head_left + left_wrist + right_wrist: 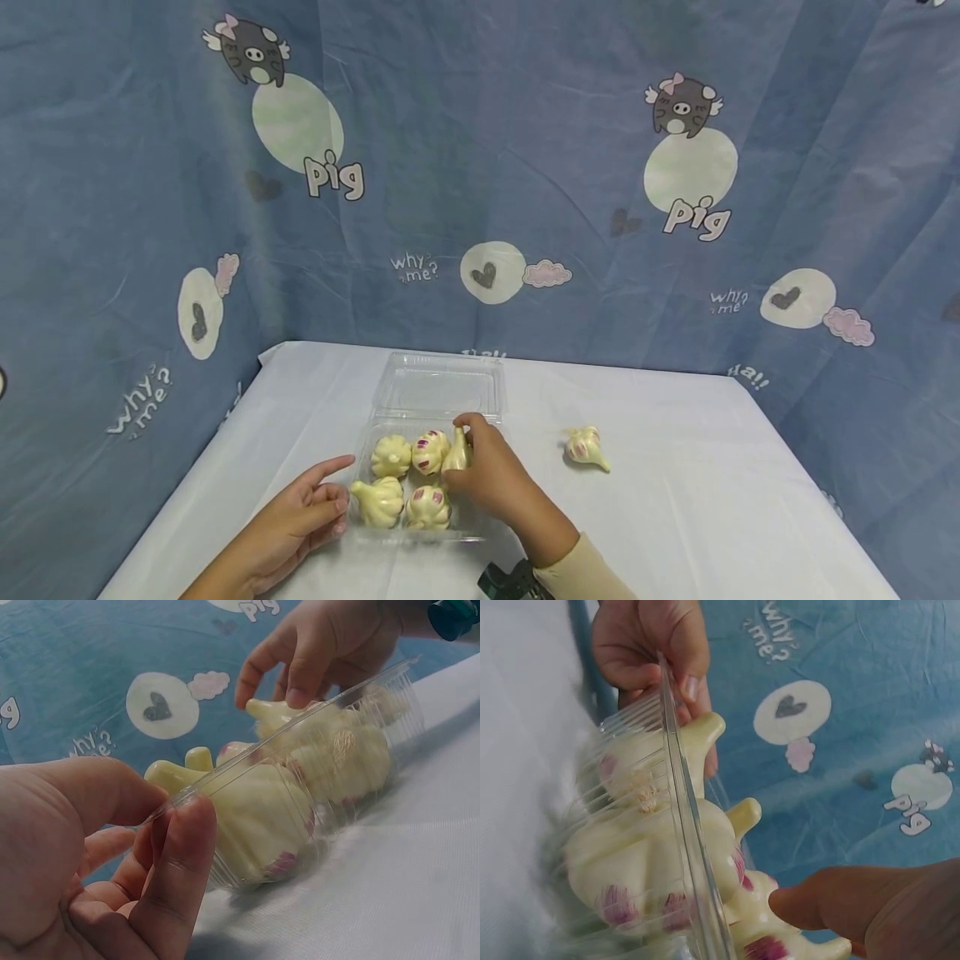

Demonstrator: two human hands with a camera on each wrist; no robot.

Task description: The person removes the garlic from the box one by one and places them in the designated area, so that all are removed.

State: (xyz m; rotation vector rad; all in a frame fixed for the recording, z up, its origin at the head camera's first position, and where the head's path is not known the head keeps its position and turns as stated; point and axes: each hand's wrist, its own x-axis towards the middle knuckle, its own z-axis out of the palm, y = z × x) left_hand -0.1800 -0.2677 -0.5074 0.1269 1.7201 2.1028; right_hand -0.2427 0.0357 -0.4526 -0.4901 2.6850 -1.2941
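Cream and glossy, the garlic bulb (456,456) is clamped in my right hand (491,471) at the far right of the clear plastic box (471,523), stem and long axis toward its transparent lid (441,389). My left hand (300,512) pinches the box's edge. Blue fabric (585,333) reads “pig”, “why me?”, “Ha!!”.

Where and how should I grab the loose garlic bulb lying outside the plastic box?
I'd grip the loose garlic bulb across its rounded body, coming from above. It lies on its side on the white cloth, its slim stem pointing toward you and to the right; the wider body likely gives a fuller, steadier hold.
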